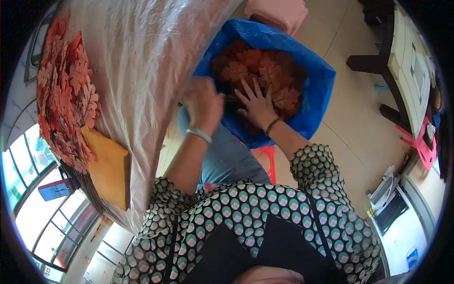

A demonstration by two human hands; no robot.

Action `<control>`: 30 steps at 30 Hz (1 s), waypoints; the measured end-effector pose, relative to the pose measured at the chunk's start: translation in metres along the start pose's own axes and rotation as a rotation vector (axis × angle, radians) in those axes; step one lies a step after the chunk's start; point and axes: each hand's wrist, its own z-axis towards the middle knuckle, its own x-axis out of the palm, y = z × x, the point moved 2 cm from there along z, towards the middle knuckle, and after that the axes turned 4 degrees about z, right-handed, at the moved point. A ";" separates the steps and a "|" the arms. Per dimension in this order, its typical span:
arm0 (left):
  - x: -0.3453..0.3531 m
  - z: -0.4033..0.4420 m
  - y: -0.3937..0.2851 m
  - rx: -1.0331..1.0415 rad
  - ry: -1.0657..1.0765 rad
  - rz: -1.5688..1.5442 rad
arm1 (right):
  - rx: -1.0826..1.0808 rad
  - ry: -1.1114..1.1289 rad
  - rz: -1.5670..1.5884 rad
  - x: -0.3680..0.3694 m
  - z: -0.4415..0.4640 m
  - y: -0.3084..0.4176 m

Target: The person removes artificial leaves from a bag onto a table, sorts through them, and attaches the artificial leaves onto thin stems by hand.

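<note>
My right hand [259, 108] lies with its fingers spread on a heap of red-brown artificial oak leaves [269, 71]. The leaves fill a large blue plastic bag [318, 102] that stands wide-mouthed in front of me. Just left of the bag's rim, near the table edge, is my left hand [204, 106], with a pale bangle at its wrist. Motion blurs its fingers, so whether it holds anything cannot be made out. Something dark shows between the two hands, too unclear to name.
Clear plastic sheeting [137, 61] covers the table on my left. On it lie a big pile of red leaves [66, 94] and a yellow block [108, 165]. A pink stool [279, 12] stands beyond the bag; a cream-topped table [409, 71] is at right.
</note>
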 end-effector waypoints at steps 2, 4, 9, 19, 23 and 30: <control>0.006 0.011 0.025 -0.139 -0.012 -0.038 | -0.032 0.053 -0.086 0.014 0.007 -0.014; 0.038 0.025 0.044 -0.111 0.030 -0.063 | -0.050 0.099 -0.139 0.031 0.017 -0.032; 0.072 0.031 0.049 0.033 -0.114 -0.277 | -0.054 0.118 -0.216 0.054 0.027 -0.055; 0.068 0.047 0.080 0.000 -0.337 -0.594 | 0.048 0.060 -0.200 0.093 0.056 -0.092; 0.111 0.036 0.101 -0.097 -0.145 -0.767 | 0.050 0.101 -0.097 0.071 0.038 -0.060; 0.079 -0.072 0.069 -0.036 0.138 -0.271 | 0.021 0.050 -0.048 0.073 0.016 -0.033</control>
